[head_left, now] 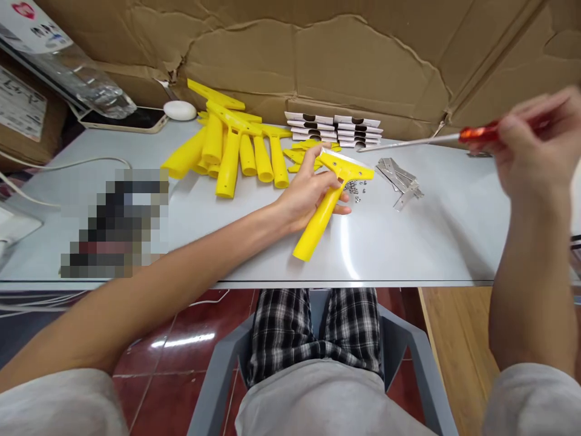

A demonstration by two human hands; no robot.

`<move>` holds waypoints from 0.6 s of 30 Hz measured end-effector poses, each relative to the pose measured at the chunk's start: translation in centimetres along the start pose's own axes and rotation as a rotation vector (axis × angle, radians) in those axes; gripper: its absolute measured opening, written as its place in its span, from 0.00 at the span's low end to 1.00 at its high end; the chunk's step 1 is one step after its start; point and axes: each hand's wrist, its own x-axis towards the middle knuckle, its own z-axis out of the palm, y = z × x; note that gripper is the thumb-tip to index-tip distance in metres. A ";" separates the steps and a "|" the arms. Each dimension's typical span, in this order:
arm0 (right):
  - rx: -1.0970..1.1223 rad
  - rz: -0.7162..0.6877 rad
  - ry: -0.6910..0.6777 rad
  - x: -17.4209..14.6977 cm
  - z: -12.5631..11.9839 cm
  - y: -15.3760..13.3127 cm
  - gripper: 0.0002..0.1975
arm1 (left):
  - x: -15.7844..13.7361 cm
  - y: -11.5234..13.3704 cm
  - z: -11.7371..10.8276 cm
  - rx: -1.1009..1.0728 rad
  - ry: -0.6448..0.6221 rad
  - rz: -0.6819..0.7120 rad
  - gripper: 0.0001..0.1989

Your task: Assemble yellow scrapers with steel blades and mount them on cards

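Observation:
My left hand (305, 197) is wrapped round a yellow scraper (322, 212), its handle slanting down toward the table's front edge. A metal blade edge and two screws show on the scraper's head. Raised at the right, my right hand (526, 136) grips a screwdriver (482, 133) by its red handle. The long shaft points left, with its tip above and beyond the scraper head. Small screws (351, 189) lie scattered just right of my left hand. Beside them is a loose pile of flat metal blades (402, 181). Flat yellow plastic pieces (297, 157) lie behind my left hand.
Several yellow scraper handles (231, 160) are heaped at the back left. Stacked white packets (313, 127) stand against the cardboard wall (363, 60). A phone (131, 119), a white oval object (180, 110), a plastic bottle (91, 79) and a blurred-out item (115, 224) occupy the left.

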 end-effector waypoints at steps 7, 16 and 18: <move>-0.066 0.278 0.213 -9.2 -0.7 7.4 0.31 | -0.1 0.1 0.1 0.000 -0.045 0.009 0.37; -0.393 0.141 -0.096 -10.3 -0.1 7.9 0.30 | 0.6 -0.2 -0.2 0.030 -0.018 -0.028 0.30; -0.443 0.105 -0.160 -10.4 0.4 7.9 0.27 | 0.7 -0.5 -0.2 0.049 -0.011 -0.035 0.27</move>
